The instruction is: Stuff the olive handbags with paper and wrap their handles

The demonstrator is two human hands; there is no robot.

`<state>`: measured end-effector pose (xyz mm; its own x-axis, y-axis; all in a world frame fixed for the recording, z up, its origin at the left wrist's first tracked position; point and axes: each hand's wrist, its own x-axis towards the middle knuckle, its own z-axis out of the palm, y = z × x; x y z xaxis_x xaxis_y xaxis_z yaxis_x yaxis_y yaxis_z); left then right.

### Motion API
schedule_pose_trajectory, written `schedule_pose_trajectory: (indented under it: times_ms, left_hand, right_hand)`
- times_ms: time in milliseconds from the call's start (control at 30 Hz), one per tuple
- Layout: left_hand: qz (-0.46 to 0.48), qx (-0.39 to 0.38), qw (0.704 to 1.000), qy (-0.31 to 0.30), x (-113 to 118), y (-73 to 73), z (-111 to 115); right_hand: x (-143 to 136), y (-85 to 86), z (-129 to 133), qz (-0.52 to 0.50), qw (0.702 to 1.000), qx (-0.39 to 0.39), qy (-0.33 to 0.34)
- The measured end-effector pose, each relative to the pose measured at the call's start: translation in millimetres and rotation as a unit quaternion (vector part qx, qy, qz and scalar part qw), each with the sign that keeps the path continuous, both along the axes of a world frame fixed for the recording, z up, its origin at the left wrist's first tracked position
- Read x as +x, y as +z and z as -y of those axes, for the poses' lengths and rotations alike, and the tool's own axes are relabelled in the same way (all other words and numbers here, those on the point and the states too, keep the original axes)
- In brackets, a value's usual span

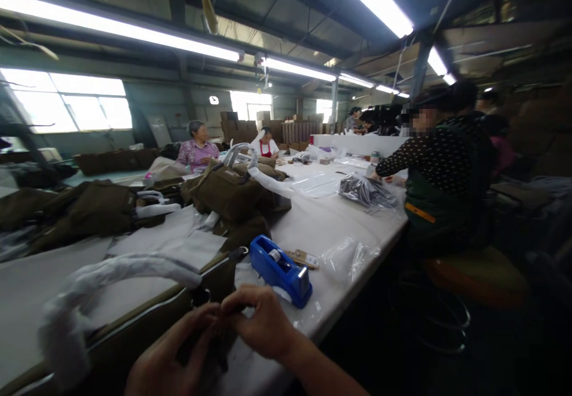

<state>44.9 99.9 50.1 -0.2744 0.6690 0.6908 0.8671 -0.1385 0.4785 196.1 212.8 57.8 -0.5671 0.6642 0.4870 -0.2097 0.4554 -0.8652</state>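
An olive-brown bag [147, 324] lies in front of me, its handle [120, 274] wrapped in white padding. At the bag's near right end, my left hand [179, 348] and my right hand [259, 321] meet with fingertips pinched together. Whatever sits between the fingers is small, dark and mostly hidden. A metal ring shows on the bag just above my left hand. Right behind my right hand stands a blue tape dispenser [281, 271]. Beside the dispenser lies a brown tag-like piece [304, 258].
More olive bags [227, 187] with wrapped handles are piled at mid-table and on the left. Clear plastic bags [351, 259] lie along the right edge of the white table [313, 223]. A co-worker in a dotted top [429, 158] is at the right edge, near a plastic-wrapped bundle [366, 190]. Other people work farther back.
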Motion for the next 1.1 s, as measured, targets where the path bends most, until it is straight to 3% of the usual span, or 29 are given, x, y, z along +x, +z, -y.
schedule_pose_trajectory:
  times_ms: [100,233,300,400,500,633,767,967,1100]
  left_hand:
    - [0.019,-0.015,1.0,0.012,14,10.5,2]
    - [0.059,-0.033,0.997,0.023,23,15.6,6]
    - [0.085,-0.003,0.994,0.063,28,15.2,13]
    - [0.2,0.031,0.969,0.139,37,9.8,27]
    - [0.282,-0.024,0.949,0.137,46,2.5,34]
    - [0.266,-0.081,0.951,0.136,51,1.7,30]
    - [0.24,-0.101,0.956,0.132,51,6.0,19]
    - [0.172,-0.125,0.958,0.19,53,6.7,11]
    - [0.177,-0.176,0.942,0.223,50,12.3,18]
  right_hand:
    - [1,-0.9,2,0.014,1.0,0.013,0.01]
    - [3,-2.8,-2,0.013,0.999,-0.026,0.014]
    - [6,-5.6,-6,0.007,0.999,-0.033,0.001]
    - [11,-14.9,-8,0.017,0.998,-0.01,-0.061]
    - [11,-29.0,-1,0.052,0.996,-0.024,-0.064]
    - [5,-41.3,17,0.067,0.992,-0.099,-0.036]
    - [-2,-40.2,29,0.083,0.986,-0.144,-0.013]
    - [-11,-42.6,43,0.04,0.981,-0.186,0.037]
    - [-4,-39.7,48,0.045,0.987,-0.149,0.045]
